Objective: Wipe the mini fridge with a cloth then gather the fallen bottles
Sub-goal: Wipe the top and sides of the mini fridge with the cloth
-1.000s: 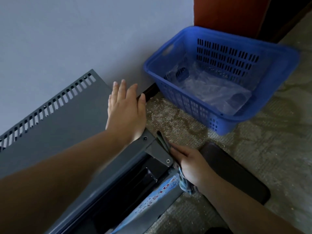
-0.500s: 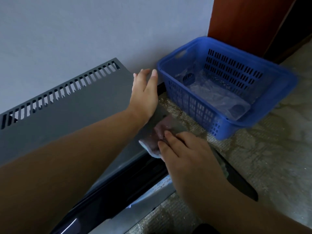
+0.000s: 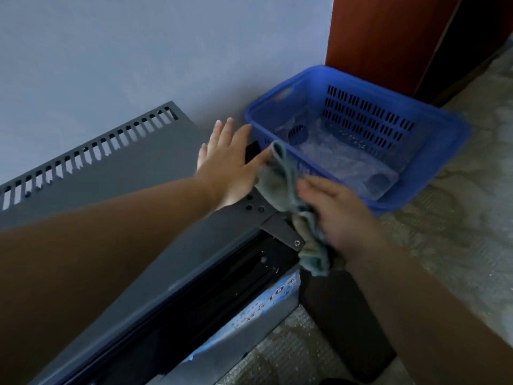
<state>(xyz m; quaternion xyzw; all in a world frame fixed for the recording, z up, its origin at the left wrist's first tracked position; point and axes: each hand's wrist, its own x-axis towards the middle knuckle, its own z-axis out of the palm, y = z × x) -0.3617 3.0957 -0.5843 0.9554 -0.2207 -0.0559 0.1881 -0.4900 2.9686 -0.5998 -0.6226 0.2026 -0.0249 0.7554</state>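
The grey mini fridge (image 3: 133,173) fills the lower left, its slotted top panel running along the wall. My left hand (image 3: 230,165) lies flat, fingers apart, on the right end of its top. My right hand (image 3: 338,215) grips a grey-green cloth (image 3: 288,187) at the fridge's right front corner, above the hinge plate; the cloth hangs down past the corner. Clear plastic bottles (image 3: 347,159) lie inside the blue basket (image 3: 433,162) to the right.
The blue basket stands on the speckled floor (image 3: 458,240) against the grey wall (image 3: 138,51). A brown door frame (image 3: 383,37) rises behind it. A dark flat object (image 3: 347,323) lies on the floor beside the fridge's front corner.
My right hand has lifted the cloth from flat on the fridge's top corner and bunched it at the corner edge. My left hand stays on the top, fingers now spread.
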